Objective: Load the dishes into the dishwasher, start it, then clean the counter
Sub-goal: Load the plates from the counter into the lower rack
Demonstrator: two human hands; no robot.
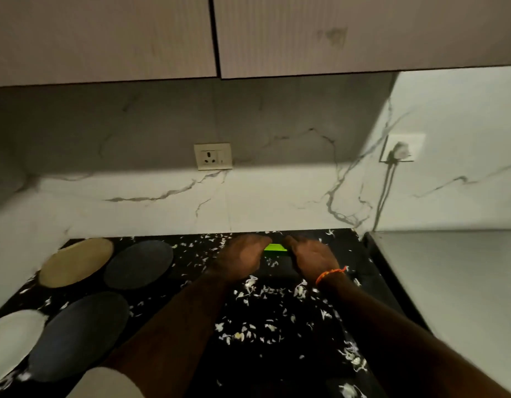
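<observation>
1. Both hands reach to the back of the black counter (277,354), where a green object (274,248) lies between them
2. The left hand (241,259) and the right hand (313,261) have curled fingers at the object's two ends; if they really grip it I cannot tell
3. Four plates lie at the left: a beige plate (76,261), a dark plate (139,264), a second dark plate (79,336) and a white plate (13,337)
4. White scraps (265,294) are scattered over the counter
</observation>
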